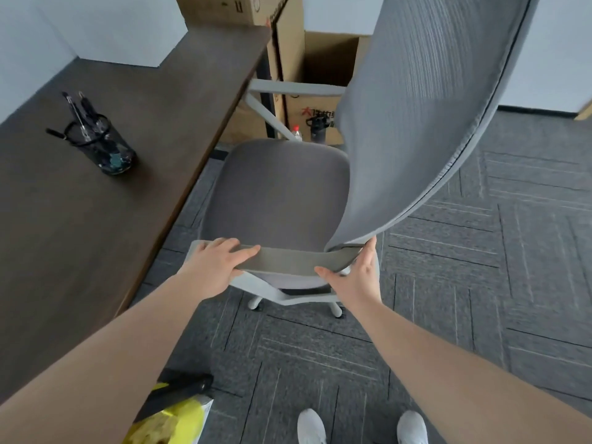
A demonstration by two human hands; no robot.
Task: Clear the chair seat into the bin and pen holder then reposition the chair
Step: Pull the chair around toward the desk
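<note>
Left hand (215, 263) and right hand (352, 277) outstretched, fingers gripping.

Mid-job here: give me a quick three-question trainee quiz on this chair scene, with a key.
1. True or false: the chair seat still has items on it.
2. What do the left hand and right hand grip?
A. the backrest
B. the near armrest
C. the pen holder
3. The pen holder stands on the ____.

Key: 1 false, the seat is bare. 2 B. 3 desk.
</note>
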